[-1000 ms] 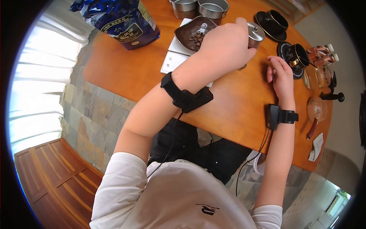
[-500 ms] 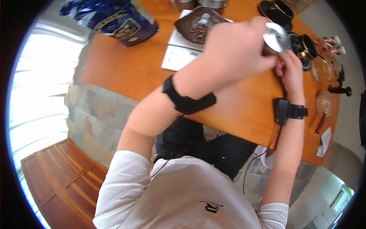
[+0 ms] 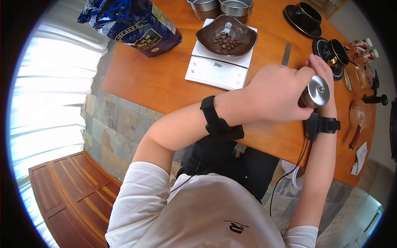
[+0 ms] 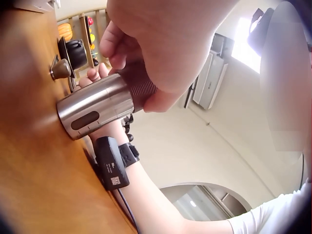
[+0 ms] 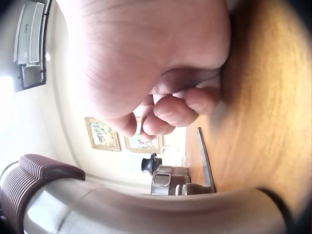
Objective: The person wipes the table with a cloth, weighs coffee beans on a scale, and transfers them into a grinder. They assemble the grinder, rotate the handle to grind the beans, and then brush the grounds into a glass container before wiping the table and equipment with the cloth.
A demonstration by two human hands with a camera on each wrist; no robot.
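Note:
My left hand (image 3: pixel 275 91) grips a hand coffee grinder (image 4: pixel 95 107) round its brown ribbed collar. The grinder is a steel cylinder with an oval dark window; its round metal top (image 3: pixel 319 90) faces up, and its base is close over the table. Just behind it, my right hand (image 3: pixel 322 66) has loosely curled fingers (image 5: pixel 175 111) with nothing in them. The left hand and grinder partly cover it in the head view. A flat metal crank handle (image 3: pixel 286 54) with a brownish knob (image 4: pixel 60 68) lies on the table beyond the hands.
A brown dish (image 3: pixel 206 39) of coffee beans sits on a white scale (image 3: pixel 217 73). To its left stands a blue bag (image 3: pixel 140 33); metal tins (image 3: pixel 235 7) are behind. Black cups (image 3: pixel 308 15), bottles (image 3: pixel 364 44) and glassware (image 3: pixel 359 113) line the right side.
My left hand has brought the grinder right and nearer to my body, in front of the right hand. The dish, scale and crank handle are now uncovered. The right hand has stayed nearly in place.

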